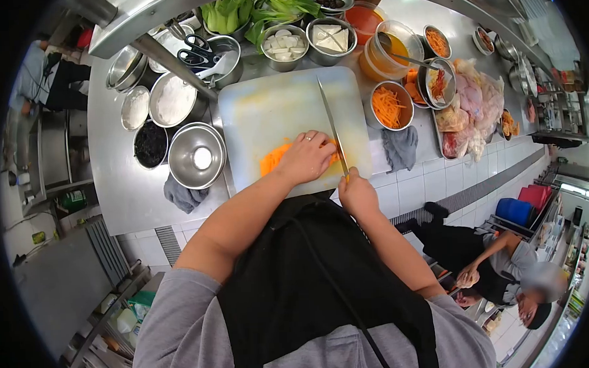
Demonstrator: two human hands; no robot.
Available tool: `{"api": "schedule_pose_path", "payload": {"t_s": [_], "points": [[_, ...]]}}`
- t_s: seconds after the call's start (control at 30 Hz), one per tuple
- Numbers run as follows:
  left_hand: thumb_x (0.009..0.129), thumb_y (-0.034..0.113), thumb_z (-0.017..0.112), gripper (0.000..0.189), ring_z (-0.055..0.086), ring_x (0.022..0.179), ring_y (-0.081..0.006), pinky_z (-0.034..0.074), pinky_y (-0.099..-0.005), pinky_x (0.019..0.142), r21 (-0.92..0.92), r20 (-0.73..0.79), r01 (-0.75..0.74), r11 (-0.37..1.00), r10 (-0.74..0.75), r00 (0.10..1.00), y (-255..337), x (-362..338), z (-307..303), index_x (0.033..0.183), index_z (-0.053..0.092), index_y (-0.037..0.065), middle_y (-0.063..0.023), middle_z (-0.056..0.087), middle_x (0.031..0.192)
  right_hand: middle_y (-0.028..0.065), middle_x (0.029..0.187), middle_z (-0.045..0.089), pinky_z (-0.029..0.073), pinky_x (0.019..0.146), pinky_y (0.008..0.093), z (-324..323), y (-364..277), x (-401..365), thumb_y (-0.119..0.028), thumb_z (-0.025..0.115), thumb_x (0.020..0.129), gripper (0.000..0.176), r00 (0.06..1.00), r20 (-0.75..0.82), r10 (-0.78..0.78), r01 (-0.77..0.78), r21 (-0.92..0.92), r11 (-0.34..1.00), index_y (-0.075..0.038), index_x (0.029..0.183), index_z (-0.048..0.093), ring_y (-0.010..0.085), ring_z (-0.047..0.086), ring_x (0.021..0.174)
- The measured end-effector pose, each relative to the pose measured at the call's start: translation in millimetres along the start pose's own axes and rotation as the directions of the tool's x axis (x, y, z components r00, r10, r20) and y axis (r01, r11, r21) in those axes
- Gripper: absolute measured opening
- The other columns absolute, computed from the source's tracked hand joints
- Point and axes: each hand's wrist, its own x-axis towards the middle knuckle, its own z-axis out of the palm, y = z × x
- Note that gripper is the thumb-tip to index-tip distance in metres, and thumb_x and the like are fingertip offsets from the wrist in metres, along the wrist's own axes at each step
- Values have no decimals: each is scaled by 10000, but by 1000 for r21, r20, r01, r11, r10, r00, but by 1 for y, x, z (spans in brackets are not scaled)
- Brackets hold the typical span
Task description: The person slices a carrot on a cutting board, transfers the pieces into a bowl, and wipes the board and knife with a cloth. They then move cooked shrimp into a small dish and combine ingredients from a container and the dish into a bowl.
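Observation:
My left hand (304, 158) presses down on a pile of orange carrot slices (272, 160) on a white cutting board (272, 107). A ring shows on one finger. My right hand (356, 191) grips the handle of a long knife (331, 121), whose blade lies along the right side of my left hand and points toward the far edge of the board. The blade's lower part touches the carrot next to my left fingers.
Steel bowls (196, 155) of white and dark ingredients stand left of the board; a bowl of shredded carrot (390, 106), sauces and bagged meat (477, 106) lie right. Tofu and greens sit behind. Another person (505, 274) crouches at lower right; grey cloths hang over the counter edge.

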Motion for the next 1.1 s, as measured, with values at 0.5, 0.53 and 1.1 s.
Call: {"api": "schedule_pose_path", "payload": {"t_s": [0.5,0.53,1.1], "points": [[979,228,683,141,605,1195,-327,484,-475,1015,-11,-56,-21,1000,21,998,-2,3,2,1094,692,147,-91,653,1178,356,932,730,569,847,649,-6,-6,7,-305,566,1067,329,999,-12,-37,37,-2,999,17,1128,580,550,726,896],[976,228,687,144,604,1195,-329,484,-477,1016,-5,-37,-15,1000,15,999,-2,3,2,1095,692,147,-91,652,1178,356,932,730,569,847,649,-8,-6,4,-305,566,1067,329,999,-14,-37,37,-2,999,17,1128,580,550,726,896],[970,217,702,219,614,1198,-342,493,-503,1041,-44,-17,-15,999,14,1000,-1,2,1,1173,702,135,-102,647,1204,344,919,737,576,831,645,8,-7,16,-300,569,1063,336,997,-42,-71,71,6,997,25,1146,583,538,734,893]]}}
